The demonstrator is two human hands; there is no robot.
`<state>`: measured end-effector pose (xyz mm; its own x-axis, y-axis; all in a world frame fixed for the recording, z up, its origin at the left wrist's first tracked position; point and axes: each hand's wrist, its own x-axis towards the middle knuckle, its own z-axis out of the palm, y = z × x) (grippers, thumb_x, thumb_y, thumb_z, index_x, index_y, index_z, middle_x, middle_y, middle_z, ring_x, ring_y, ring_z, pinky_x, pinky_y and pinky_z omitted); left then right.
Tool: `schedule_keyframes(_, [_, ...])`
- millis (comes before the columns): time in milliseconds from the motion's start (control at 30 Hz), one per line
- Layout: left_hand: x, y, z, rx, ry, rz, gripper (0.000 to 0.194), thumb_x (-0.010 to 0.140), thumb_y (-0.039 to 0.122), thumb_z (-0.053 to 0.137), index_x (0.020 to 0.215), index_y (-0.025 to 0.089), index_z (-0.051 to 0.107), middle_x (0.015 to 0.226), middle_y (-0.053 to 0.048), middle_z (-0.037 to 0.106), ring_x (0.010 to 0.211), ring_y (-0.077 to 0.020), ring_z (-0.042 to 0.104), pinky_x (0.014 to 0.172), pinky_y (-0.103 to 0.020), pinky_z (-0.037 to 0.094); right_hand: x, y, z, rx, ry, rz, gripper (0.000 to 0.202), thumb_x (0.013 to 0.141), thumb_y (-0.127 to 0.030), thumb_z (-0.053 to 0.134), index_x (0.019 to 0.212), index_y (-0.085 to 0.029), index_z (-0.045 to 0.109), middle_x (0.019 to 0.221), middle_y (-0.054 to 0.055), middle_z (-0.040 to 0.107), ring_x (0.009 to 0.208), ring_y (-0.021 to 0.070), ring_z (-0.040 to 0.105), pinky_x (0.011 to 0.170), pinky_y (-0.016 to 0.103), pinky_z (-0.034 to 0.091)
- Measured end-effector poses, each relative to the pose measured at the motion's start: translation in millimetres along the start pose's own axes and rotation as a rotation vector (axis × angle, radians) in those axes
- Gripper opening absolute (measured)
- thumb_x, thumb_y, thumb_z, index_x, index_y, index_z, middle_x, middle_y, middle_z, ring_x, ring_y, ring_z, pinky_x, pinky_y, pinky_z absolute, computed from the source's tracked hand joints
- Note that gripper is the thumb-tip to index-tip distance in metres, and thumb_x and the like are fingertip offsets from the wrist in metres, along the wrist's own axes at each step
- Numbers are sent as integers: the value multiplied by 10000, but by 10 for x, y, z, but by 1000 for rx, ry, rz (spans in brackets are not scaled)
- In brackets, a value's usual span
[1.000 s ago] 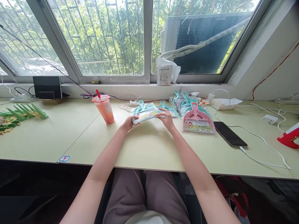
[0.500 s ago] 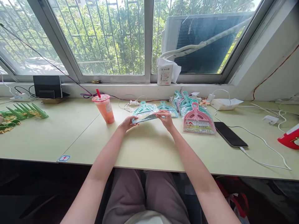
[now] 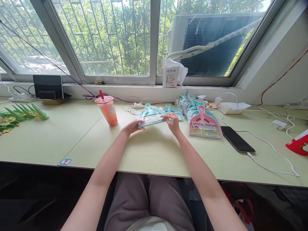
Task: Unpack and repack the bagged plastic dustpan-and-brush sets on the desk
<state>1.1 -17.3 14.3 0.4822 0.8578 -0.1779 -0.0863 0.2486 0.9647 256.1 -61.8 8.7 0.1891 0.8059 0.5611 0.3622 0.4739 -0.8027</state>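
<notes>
teal dustpan set (image 3: 151,115) — bagged, flat, held above desk

The left hand (image 3: 132,127) and right hand (image 3: 172,123) are gripping the two ends of a teal dustpan set in a clear bag (image 3: 150,116), just above the pale green bench (image 3: 156,150). A pink drink cup (image 3: 107,110) is standing to the left. A pink dustpan set (image 3: 204,124) is lying to the right, beside a black phone (image 3: 237,139).

Both bare forearms reach forward, the left hand (image 3: 133,126) and right hand (image 3: 172,123) each closed in a fingertip grip.
</notes>
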Motion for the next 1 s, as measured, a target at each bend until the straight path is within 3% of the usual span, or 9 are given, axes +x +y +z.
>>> schedule_keyframes(100, [-6,1,6,42,-57,17,191,735,154,708,902,108,629,664,-19,647,535,-153,685,393,-182,429,-25,-13,7,-105,34,-56,133,854,-269,693,826,-334,805,811,-2,746,1022,262,582,1106,474,331])
schedule_keyframes(233, [-27,-3,22,89,-137,58,394,708,204,777,1050,107,607,818,-55,704,601,-177,720,456,-211,498,-89,-40,34,-319,167,-150,139,907,-301,669,883,-300,806,862,14,749,945,244,582,1061,485,342])
schedule_keyframes(367, [-36,-18,43,123,-190,95,519,713,247,800,1155,125,556,857,-62,710,636,-182,728,505,-233,521,-108,-41,45,-392,272,-232,166,927,-303,650,862,-293,804,1193,56,684,1164,274,542,1046,480,378])
schedule_keyframes(467, [-35,-21,52,156,-202,106,573,699,248,808,1192,139,536,913,-76,721,661,-195,739,514,-240,519,-82,0,51,-312,270,-225,162,919,-295,650,864,-286,803,1265,71,629,1220,274,533,1062,479,408])
schedule_keyframes(700, [-33,-14,105,197,-196,119,553,679,256,808,1167,148,573,980,-100,726,674,-205,748,529,-243,525,-61,108,88,-106,237,-94,153,892,-328,656,924,-257,789,1211,95,637,1185,254,596,984,431,517])
schedule_keyframes(833, [-33,-19,123,205,-198,112,523,662,261,815,1123,151,594,966,-99,732,667,-201,744,527,-237,530,-49,152,93,30,221,7,367,834,-305,680,1198,-257,687,1370,106,579,1267,252,564,987,408,522])
schedule_keyframes(933, [-26,-29,111,216,-200,94,515,656,253,804,1120,156,602,936,-88,731,651,-191,735,511,-231,515,-9,193,71,214,169,223,599,763,-269,712,1343,-261,563,1350,101,610,1251,235,586,1017,410,509])
schedule_keyframes(1000, [-14,-37,104,217,-200,81,498,657,249,794,1111,155,613,892,-74,724,633,-181,723,492,-225,495,22,214,44,352,75,414,585,712,-263,734,1281,-240,600,1202,84,685,1107,223,657,944,395,544])
